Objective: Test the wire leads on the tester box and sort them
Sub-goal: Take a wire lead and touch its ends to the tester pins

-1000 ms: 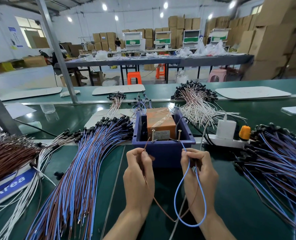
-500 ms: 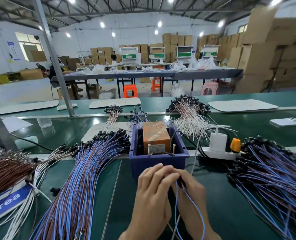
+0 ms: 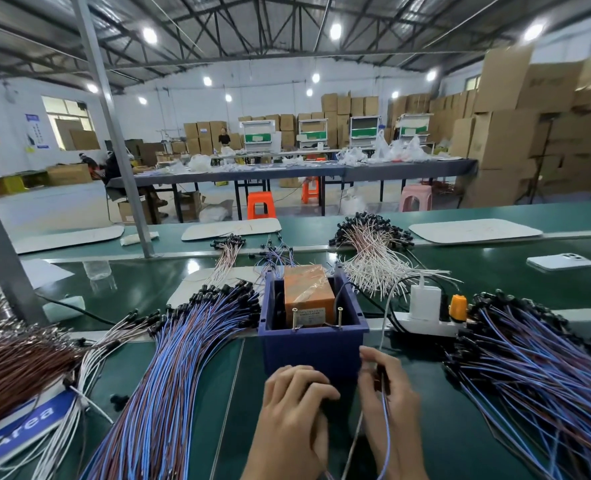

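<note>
The orange tester box [image 3: 309, 292] sits inside a blue bin [image 3: 313, 348], with two upright metal pins [image 3: 294, 318] at its near side. Both my hands are just in front of the bin, clear of the pins. My right hand [image 3: 389, 407] pinches a blue-and-brown wire lead [image 3: 386, 434], which hangs down toward me. Beside it, my left hand [image 3: 295, 417] has its fingers curled over a dark bit of the same lead. A large fan of blue-and-brown leads [image 3: 169, 362] lies on the left, and another pile [image 3: 543, 372] on the right.
Brown leads [image 3: 17, 368] and white leads [image 3: 93, 358] lie at the far left. A white-wire bundle [image 3: 373, 268] sits behind the bin. A power strip [image 3: 425, 325] with a charger stands right of the bin, and a phone [image 3: 560, 261] lies farther right. A grey post [image 3: 114, 140] rises at the back left.
My hands have pulled the lead's ends off the tester pins and drawn back toward me. They met, then parted slightly. The camera has tilted up.
</note>
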`<state>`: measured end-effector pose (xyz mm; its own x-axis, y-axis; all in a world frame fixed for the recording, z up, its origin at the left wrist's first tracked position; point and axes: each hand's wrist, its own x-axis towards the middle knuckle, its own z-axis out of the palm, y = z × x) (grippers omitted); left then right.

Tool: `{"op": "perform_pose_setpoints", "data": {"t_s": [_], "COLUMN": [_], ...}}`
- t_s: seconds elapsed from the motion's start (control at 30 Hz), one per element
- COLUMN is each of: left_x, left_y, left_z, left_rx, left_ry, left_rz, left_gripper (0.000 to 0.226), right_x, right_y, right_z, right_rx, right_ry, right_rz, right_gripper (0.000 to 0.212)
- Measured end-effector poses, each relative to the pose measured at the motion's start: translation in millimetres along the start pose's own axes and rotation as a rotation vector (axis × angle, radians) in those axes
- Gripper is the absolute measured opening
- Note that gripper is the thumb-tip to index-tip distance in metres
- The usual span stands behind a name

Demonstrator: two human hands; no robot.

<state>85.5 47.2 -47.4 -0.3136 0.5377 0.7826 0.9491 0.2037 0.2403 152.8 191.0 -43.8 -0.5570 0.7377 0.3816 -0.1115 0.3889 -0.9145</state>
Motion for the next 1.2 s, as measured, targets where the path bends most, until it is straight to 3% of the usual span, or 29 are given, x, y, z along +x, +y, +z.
{"op": "perform_pose_setpoints", "data": {"t_s": [0.07, 0.13, 0.23, 0.33, 0.4, 0.47, 0.53, 0.6, 0.67, 0.8, 0.97, 1.1, 1.13, 1.2], "left_x": [1.9, 7.7, 13.3, 29.3, 45.9, 61.6, 73.6, 86.3, 97.0, 107.8, 123.3, 143.6, 149.8, 163.2], "left_y": [-3.1, -5.7, -14.6, -2.8, 25.9, 55.3, 76.3, 87.7, 91.4, 104.4, 119.5, 131.5, 134.6, 140.1], "left_z": [-19.1, -44.0, -80.1, -104.1, -107.2, -98.4, -85.7, -79.7, -75.3, -64.0, -49.2, -44.2, -43.2, -39.7], "left_rx": [0.103, 0.243, 0.348, 0.231, -0.067, -0.316, -0.371, -0.448, -0.493, -0.548, -0.535, -0.603, -0.616, -0.658], "left_ry": [-0.281, -0.650, -0.859, -0.619, -0.425, -0.355, -0.297, -0.229, -0.217, -0.360, -0.406, -0.419, -0.389, -0.277], "left_rz": [-0.086, -0.169, -0.237, -0.244, -0.315, -0.373, -0.355, -0.375, -0.367, -0.331, -0.250, -0.216, -0.223, -0.278], "left_gripper": [0.052, 0.068, 0.078, 0.049, 0.040, 0.032, 0.021, 0.014, 0.009, 0.009, 0.013, 0.011, 0.009, 0.004], "right_x": [-9.9, -10.5, -15.3, -5.3, -3.4, 3.5, 10.5, 16.2, 23.3, 26.9, 30.7, 39.9, 41.0, 40.8], "right_y": [1.8, 10.0, 5.5, -11.2, -33.3, -61.0, -85.7, -104.5, -115.4, -119.6, -122.3, -128.0, -129.8, -132.1], "right_z": [-7.0, -13.1, -11.8, -19.5, -17.2, -17.8, -21.7, -29.7, -44.4, -76.3, -107.3, -127.6, -131.3, -137.9], "right_rx": [0.019, -0.032, 0.004, -0.095, -0.261, -0.411, -0.539, -0.647, -0.723, -0.784, -0.778, -0.641, -0.507, -0.186], "right_ry": [0.148, 0.147, 0.155, 0.151, 0.095, 0.066, 0.026, -0.004, -0.010, -0.002, 0.035, 0.064, 0.087, 0.078], "right_rz": [-0.005, -0.071, -0.162, -0.260, -0.402, -0.545, -0.693, -0.729, -0.741, -0.752, -0.795, -0.683, -0.613, -0.421], "right_gripper": [0.049, 0.058, 0.062, 0.060, 0.045, 0.034, 0.035, 0.041, 0.038, 0.040, 0.051, 0.100, 0.099, 0.075]}}
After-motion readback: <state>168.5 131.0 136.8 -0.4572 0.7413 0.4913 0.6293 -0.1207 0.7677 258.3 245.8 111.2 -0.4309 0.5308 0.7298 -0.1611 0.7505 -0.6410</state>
